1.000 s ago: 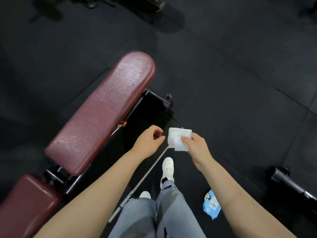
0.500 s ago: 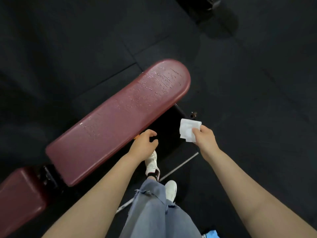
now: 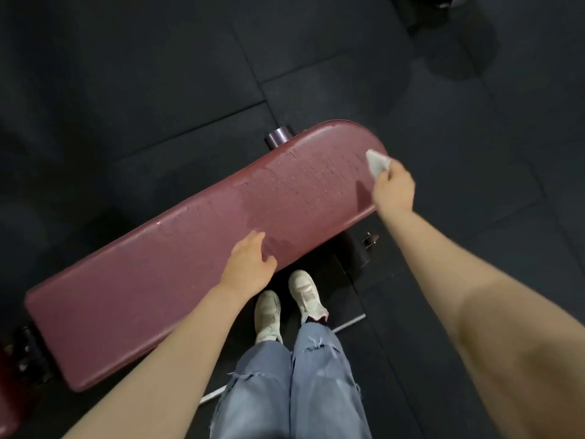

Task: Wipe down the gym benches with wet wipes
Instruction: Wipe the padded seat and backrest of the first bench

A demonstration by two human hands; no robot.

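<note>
A long maroon bench pad (image 3: 177, 261) runs from lower left to upper right, its far half beaded with moisture. My right hand (image 3: 394, 190) pinches a folded white wet wipe (image 3: 376, 162) against the pad's rounded right end. My left hand (image 3: 248, 267) rests with relaxed fingers on the pad's near edge around the middle, holding nothing. I stand close to the bench with both feet just under its near side.
Black rubber floor tiles (image 3: 158, 74) lie all around. A second maroon pad (image 3: 6, 394) shows at the lower left edge past a black hinge bracket (image 3: 28, 353). A metal end cap (image 3: 278, 137) and black frame parts (image 3: 364, 248) sit under the bench.
I have stepped up to the bench. My right hand carried the wipe out and set it on the pad's far right end. My left hand came down onto the near edge.
</note>
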